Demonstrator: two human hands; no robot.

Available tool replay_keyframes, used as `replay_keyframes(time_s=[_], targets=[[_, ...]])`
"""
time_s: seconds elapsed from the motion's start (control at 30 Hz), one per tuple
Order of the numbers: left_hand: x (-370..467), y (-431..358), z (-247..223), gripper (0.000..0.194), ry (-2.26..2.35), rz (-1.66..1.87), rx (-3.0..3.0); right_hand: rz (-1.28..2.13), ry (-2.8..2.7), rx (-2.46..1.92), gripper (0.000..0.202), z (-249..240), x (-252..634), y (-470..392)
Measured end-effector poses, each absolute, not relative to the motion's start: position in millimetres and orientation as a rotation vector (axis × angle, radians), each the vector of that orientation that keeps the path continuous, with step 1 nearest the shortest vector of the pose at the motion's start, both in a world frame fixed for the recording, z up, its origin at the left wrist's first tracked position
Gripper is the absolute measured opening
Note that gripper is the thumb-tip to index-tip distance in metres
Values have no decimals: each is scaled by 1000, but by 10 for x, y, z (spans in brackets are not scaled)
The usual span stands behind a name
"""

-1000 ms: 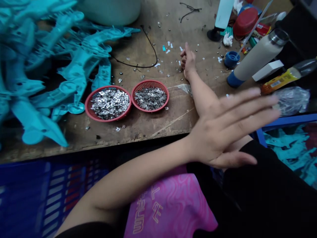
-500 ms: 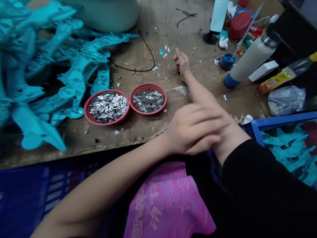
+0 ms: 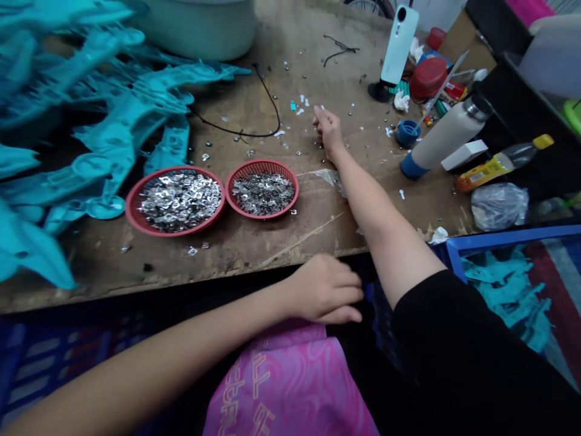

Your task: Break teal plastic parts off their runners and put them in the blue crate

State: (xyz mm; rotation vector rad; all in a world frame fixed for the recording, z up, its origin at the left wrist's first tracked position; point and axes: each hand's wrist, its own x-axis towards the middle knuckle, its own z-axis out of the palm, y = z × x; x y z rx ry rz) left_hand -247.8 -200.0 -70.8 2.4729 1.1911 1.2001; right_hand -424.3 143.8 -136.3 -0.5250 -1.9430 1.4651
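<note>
My left hand hangs just off the table's front edge, above the pink cloth; its fingers are curled loosely and nothing shows in them. On the table, my right hand rests with its fingers curled in, near small white and teal scraps; whether it holds anything is hidden. Two red baskets stand left of my right forearm: the larger one and the smaller one, both filled with small silvery metal pieces, their rims nearly touching.
Teal plastic parts are heaped at the left beside a pale tub. A phone on a stand, a bottle and a yellow-capped bottle stand at the right. A blue crate holds more teal parts.
My left hand has come off my right forearm and moved down and left. The view has shifted, showing more at the right. My right hand stays by the scraps.
</note>
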Motion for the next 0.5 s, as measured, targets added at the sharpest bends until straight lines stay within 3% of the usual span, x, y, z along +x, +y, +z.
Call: replay_keyframes(time_s=[0.1, 0.2, 0.4, 0.5], targets=[[-2544, -1502, 75, 60, 1272, 1764, 2387, 1252, -2138, -432, 71, -1358, -4248, 1389], [-2275, -1182, 329, 81, 1398, 1897, 2282, 1155, -2264, -412, 63, -1317, -4210, 1324], [-2017, -1668, -860, 71, 1495, 916, 2787, 1130, -2194, -449, 55, -1224, -4088, 1305], [-2252, -2059, -1041, 63, 1729, 698, 2670, 1067, -2232, -474, 54, -1147, -4019, 1275]])
